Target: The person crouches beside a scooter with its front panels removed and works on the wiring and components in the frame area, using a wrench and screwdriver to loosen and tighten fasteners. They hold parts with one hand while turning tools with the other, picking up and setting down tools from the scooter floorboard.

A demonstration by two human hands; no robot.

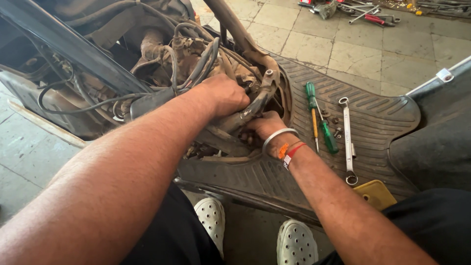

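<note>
Both my hands reach into the opened front of a scooter, among dusty cables and a rusty frame tube (265, 81). My left hand (225, 94) is closed around a part in the wiring cluster; the part itself is hidden under the fingers. My right hand (262, 126), with a metal bangle and red thread on the wrist, grips a dark hose or bracket (235, 120) just below the left hand. What the fingertips touch is hidden.
On the ribbed rubber floor mat (373, 118) lie two green-handled screwdrivers (327, 137), a long ring spanner (348, 142) and a few small bolts (337, 131). A yellow piece (377, 194) sits by my knee. More tools (373, 14) lie on the tiled floor far back.
</note>
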